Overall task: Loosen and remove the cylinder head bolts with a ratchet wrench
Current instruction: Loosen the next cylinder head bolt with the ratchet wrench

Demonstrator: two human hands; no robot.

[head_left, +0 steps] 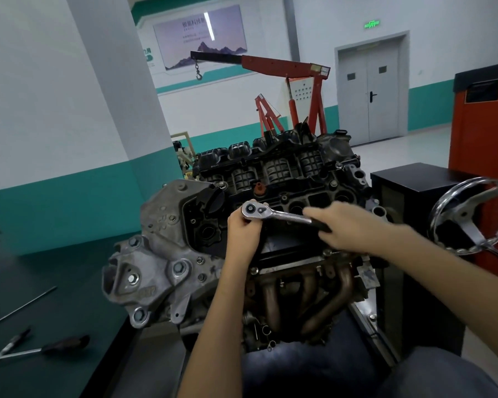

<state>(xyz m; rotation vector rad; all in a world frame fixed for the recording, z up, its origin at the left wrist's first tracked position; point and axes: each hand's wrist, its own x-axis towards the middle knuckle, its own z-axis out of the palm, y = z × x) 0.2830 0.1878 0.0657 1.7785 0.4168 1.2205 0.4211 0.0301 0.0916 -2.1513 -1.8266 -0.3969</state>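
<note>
An engine [161, 254] sits on a stand before me, its black cylinder head cover [293, 196] on top. A chrome ratchet wrench [273, 213] lies level over the cover, its head to the left. My left hand [243, 234] cups the ratchet head from below, fingers curled round it. My right hand [354, 228] grips the black handle at the wrench's right end. The bolt under the ratchet head is hidden by my left hand.
A dark bench [41, 311] at the left carries screwdrivers [43, 349] and a long rod [20, 308]. A chrome handwheel [472, 219] of the stand juts out at the right, beside a black cabinet [414, 185]. A red engine hoist [293, 81] stands behind.
</note>
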